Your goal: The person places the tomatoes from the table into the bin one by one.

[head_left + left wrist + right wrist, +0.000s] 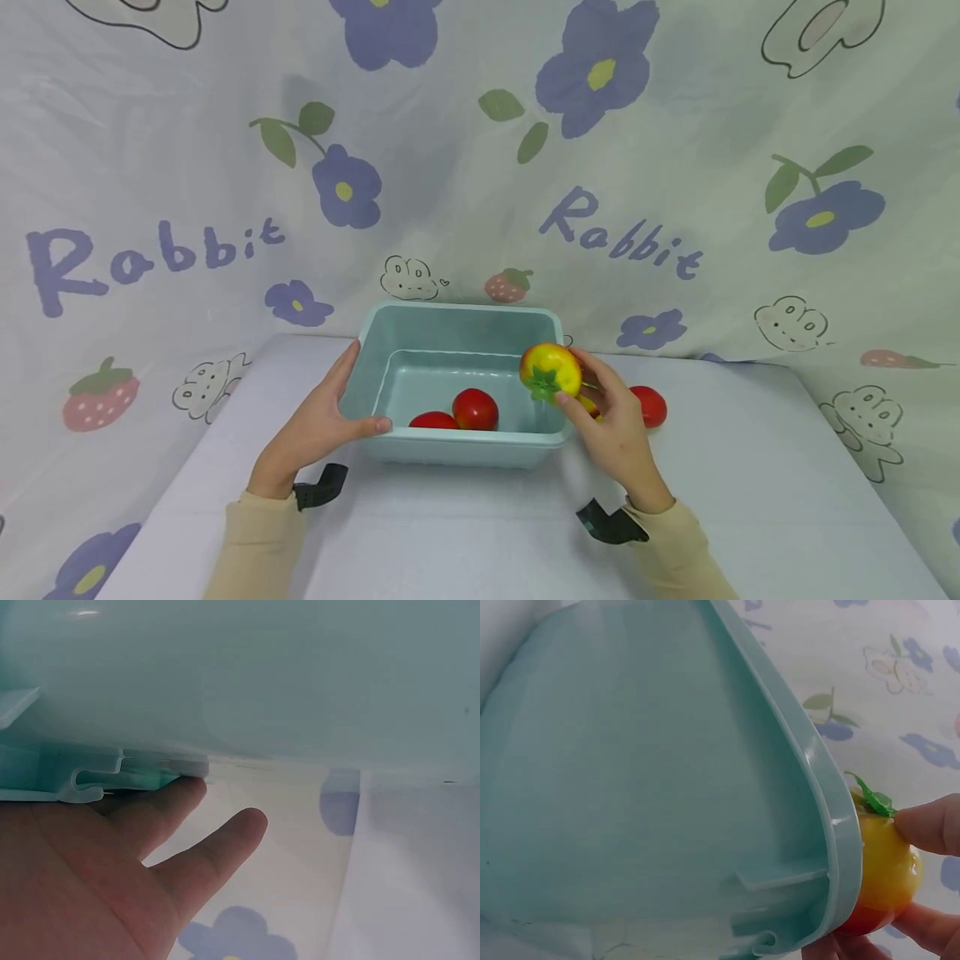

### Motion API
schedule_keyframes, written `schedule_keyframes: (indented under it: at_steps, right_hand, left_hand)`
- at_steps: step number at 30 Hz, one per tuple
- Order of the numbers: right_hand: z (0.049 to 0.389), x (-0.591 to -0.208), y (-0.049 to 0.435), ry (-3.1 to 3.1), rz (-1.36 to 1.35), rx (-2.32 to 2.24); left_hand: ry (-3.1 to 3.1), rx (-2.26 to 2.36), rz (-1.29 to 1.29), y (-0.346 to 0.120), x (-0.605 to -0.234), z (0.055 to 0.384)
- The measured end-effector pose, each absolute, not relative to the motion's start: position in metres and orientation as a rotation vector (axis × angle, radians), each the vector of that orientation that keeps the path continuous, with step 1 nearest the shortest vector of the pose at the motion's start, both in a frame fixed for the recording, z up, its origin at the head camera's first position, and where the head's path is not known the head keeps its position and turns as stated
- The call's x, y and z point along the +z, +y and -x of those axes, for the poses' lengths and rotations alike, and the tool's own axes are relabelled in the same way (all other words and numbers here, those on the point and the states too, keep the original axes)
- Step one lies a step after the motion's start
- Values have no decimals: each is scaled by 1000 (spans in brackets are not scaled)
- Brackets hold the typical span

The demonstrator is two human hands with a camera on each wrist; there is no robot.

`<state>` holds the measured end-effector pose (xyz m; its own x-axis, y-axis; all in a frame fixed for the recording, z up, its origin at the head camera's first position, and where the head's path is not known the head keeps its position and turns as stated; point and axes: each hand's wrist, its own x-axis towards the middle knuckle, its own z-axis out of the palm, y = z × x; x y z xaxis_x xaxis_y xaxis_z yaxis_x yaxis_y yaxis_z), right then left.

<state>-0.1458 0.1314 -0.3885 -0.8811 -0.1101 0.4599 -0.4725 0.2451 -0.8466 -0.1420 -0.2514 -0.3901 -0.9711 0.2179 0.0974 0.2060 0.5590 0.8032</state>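
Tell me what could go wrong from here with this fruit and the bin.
The yellow-and-red persimmon-like fruit is held in the right hand near the right rim of the light blue plastic bin; if it slips, it might fall outside.
If dropped in, it could bump the round red fruit inside.
Another red fruit sits on the table close beyond that hand; a careless backward move might set it rolling.

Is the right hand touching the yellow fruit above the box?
Touching. The right wrist view shows the right hand gripping the yellow fruit, one fingertip meeting it beside the green leaf.
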Motion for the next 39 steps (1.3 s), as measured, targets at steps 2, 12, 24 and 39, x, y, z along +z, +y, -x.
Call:
schedule_keyframes:
  at_steps: [2,12,24,39]
  right_hand:
    - [146,-388,131,-2219,-538,1677]
    - [144,-388,125,-2335,-497,1570]
    - [147,-390,129,-2298,-560,1493]
    - [150,-384,155,-2170,-546,1545]
  left_hand:
    - [2761,1420,-375,-251,-390,142]
    - [2759,1417,-381,-251,-387,143]
    - [2749,1429,-354,-251,-388,143]
    - [2751,1412,-354,-252,-393,143]
